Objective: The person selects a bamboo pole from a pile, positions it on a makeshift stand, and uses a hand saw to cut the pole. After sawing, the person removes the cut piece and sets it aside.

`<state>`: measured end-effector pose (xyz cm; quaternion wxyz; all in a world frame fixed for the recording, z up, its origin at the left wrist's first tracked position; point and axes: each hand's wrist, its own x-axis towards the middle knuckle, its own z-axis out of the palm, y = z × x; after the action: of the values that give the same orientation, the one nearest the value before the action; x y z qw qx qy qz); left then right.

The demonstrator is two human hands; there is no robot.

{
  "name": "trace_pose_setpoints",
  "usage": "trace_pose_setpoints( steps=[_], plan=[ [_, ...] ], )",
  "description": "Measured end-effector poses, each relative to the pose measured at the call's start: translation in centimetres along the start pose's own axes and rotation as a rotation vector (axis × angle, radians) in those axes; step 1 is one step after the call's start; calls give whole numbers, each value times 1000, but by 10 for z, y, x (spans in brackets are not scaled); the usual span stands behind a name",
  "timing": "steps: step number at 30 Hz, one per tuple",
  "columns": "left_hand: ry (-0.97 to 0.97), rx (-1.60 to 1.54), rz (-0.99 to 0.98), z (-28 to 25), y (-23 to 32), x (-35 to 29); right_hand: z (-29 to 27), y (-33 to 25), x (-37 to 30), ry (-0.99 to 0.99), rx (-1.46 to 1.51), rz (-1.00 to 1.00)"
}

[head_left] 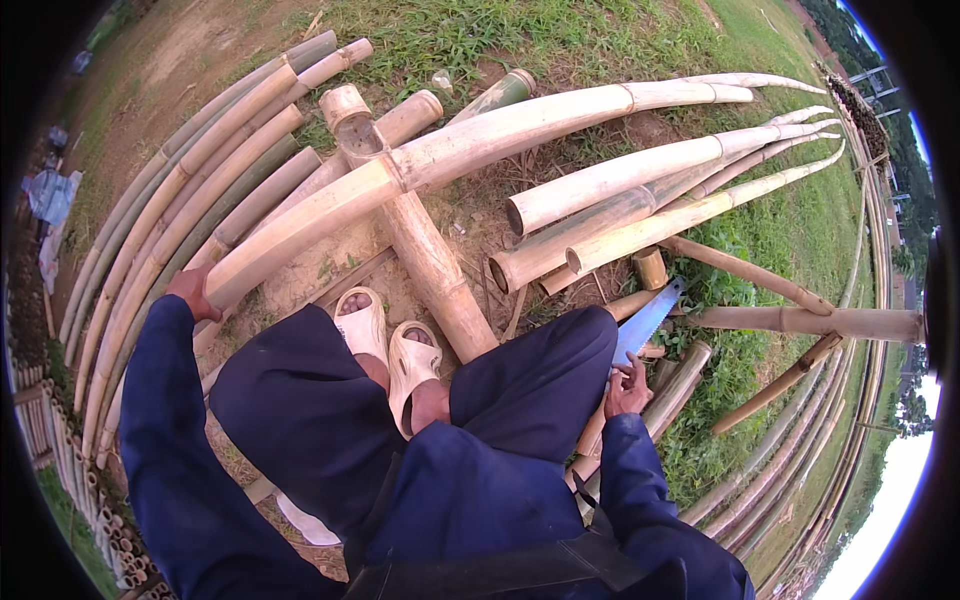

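My left hand [193, 293] is closed round the near left end of a long, pale bamboo pole [500, 130]. The pole slants up to the far right and rests across a thicker bamboo piece [425, 250] with a notch cut near its far end. At my right knee, my right hand [628, 388] grips a hand saw [643, 318]. The saw's bluish, toothed blade points away from me; its handle is hidden by my fingers. The blade is apart from the held pole.
Several bamboo poles [170, 190] lie side by side at the left. More cut poles [620, 185] lie at the right, beside a bamboo frame [800, 318] with slanted legs. Short bamboo pieces [680, 385] lie near my right hand. Grass [560, 35] grows beyond.
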<state>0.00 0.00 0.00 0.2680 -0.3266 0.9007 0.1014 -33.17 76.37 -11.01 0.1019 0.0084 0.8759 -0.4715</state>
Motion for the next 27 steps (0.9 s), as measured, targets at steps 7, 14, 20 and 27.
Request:
trace_pose_setpoints(
  steps=[7,14,20,27],
  plan=[
    [-199,155,-387,92,-121,-105,17,-61,10,112,-85,-240],
    [-177,259,-424,131,-119,-108,46,-83,-16,94,-250,-388],
    [106,228,-283,76,-41,-47,58,-86,-27,99,-451,-479],
    [284,-378,486,23,210,65,63,-86,-23,110,-493,-466]
  ],
)
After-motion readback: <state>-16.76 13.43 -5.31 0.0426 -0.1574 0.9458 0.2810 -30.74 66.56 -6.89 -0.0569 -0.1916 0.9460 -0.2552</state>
